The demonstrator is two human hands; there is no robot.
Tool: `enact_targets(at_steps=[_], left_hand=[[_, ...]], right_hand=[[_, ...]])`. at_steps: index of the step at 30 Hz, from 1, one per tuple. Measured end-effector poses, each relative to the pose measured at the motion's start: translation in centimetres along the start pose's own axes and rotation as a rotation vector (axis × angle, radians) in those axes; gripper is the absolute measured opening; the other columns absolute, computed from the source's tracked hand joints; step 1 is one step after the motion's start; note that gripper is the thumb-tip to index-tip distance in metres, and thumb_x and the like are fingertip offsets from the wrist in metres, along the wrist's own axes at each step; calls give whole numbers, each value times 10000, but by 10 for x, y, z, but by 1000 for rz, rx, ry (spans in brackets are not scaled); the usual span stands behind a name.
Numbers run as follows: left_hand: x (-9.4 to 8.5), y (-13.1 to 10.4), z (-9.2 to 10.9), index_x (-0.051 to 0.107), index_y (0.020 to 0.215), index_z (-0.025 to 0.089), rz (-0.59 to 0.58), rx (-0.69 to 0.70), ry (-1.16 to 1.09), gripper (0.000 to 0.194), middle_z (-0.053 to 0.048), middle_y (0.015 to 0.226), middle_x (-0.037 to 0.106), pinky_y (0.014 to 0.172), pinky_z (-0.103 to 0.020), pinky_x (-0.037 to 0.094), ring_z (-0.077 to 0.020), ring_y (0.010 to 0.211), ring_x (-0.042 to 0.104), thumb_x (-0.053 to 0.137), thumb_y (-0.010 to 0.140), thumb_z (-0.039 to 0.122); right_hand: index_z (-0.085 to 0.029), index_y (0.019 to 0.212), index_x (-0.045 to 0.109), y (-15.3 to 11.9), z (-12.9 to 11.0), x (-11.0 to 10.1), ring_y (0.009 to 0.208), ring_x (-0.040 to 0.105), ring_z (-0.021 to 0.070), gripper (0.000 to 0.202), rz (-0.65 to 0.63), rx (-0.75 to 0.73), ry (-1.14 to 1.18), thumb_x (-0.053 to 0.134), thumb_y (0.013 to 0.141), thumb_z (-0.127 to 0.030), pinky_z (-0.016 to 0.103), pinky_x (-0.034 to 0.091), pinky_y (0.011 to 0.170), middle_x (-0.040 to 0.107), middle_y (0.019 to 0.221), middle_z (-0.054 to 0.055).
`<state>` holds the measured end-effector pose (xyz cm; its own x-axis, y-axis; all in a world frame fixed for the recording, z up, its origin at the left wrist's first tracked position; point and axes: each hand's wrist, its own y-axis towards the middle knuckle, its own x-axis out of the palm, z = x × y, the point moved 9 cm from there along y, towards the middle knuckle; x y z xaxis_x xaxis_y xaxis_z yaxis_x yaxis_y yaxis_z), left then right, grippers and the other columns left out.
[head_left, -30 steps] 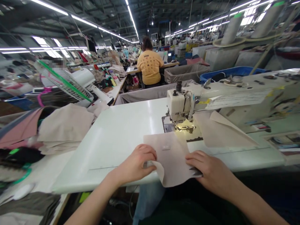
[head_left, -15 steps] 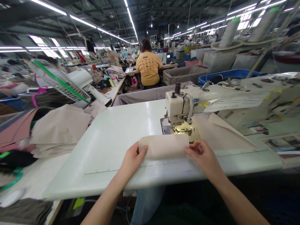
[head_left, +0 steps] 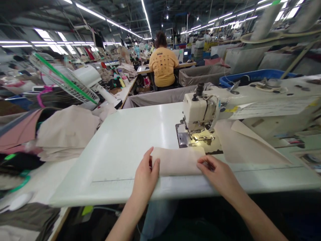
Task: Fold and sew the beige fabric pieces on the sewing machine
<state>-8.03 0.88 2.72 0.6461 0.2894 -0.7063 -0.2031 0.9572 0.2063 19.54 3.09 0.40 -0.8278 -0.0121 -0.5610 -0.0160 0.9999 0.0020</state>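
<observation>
A beige fabric piece [head_left: 179, 162] that looks folded into a strip spans the space between my hands, just in front of the sewing machine [head_left: 199, 112]. My left hand [head_left: 146, 172] has its left end, thumb over the edge and index finger stretched along the corner. At the other end, my right hand [head_left: 213, 169] pinches the fabric between thumb and fingertips. What the remaining fingers do beneath it is hidden. The strip is in front of the lit metal needle plate [head_left: 204, 140], apart from the presser foot.
A larger beige panel [head_left: 244, 145] lies under the machine arm. Stacked beige fabric [head_left: 67, 130] and a white fan with a green strip [head_left: 65, 78] are on the left. Beyond the tabletop [head_left: 120, 144] stand a cloth-lined bin [head_left: 155, 97] and a seated person in yellow [head_left: 163, 67].
The fabric strip has come towards me, away from the needle plate. My left index finger has straightened upward at its corner. The view has shifted slightly left.
</observation>
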Motion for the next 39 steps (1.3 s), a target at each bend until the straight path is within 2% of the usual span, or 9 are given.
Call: enact_targets(at_steps=[2,3,6,9,15,21,27,31,39], left_hand=[[-2,-5,1,460,1455,167,23,35,-20,529,-23,857,648,666,-319,528,-183,695,619,483,957,344],[-2,-7,4,483,1450,183,16,76,-20,505,-29,871,649,689,-319,535,-182,716,626,474,966,329],[2,-11,11,694,1218,214,-29,176,-15,342,-45,856,644,738,-313,546,-182,769,646,463,975,277],[3,-9,9,757,1057,213,-33,154,-19,290,-45,808,643,717,-302,554,-177,738,645,486,970,272],[4,-6,6,770,985,217,-49,123,-9,239,-37,799,646,679,-293,554,-166,700,632,540,936,257],[6,-7,4,765,1009,216,-63,126,-5,238,-39,807,640,686,-299,549,-169,725,633,542,926,223],[6,-7,4,755,1029,218,-86,120,-13,235,-43,833,651,693,-301,551,-167,735,634,541,934,223],[6,-7,3,753,1029,218,-84,103,-6,242,-45,844,656,699,-309,548,-173,746,642,526,944,228],[6,-6,4,754,1029,206,-84,105,17,241,-40,828,642,699,-304,541,-171,745,642,527,945,213]], right_hand=[[-265,798,705,-1,2,1,631,630,196,230,-13,5,-18,616,797,-478,288,488,617,697,693,-7],[-268,803,708,-1,3,2,626,628,197,236,-14,7,-27,615,800,-485,290,488,616,699,694,-6],[-276,805,714,-1,6,2,608,610,195,243,-1,13,-54,615,804,-498,292,489,621,699,695,-6],[-280,812,721,0,7,2,589,596,194,256,1,9,-92,613,803,-512,290,481,600,694,688,-5],[-284,770,715,-2,9,0,555,574,191,256,-17,21,-178,609,786,-516,282,457,549,669,645,-7],[-287,767,714,-4,10,-3,589,601,194,279,3,48,-185,602,795,-541,283,472,581,669,656,-8],[-301,899,777,2,11,-10,551,606,212,395,45,52,-182,606,752,-626,298,462,523,678,637,11],[-308,856,782,4,13,-10,512,577,209,380,19,59,-202,591,750,-619,300,440,492,655,590,11],[-320,902,784,3,24,-5,531,584,208,394,-50,91,-241,599,766,-640,309,457,525,656,623,3]])
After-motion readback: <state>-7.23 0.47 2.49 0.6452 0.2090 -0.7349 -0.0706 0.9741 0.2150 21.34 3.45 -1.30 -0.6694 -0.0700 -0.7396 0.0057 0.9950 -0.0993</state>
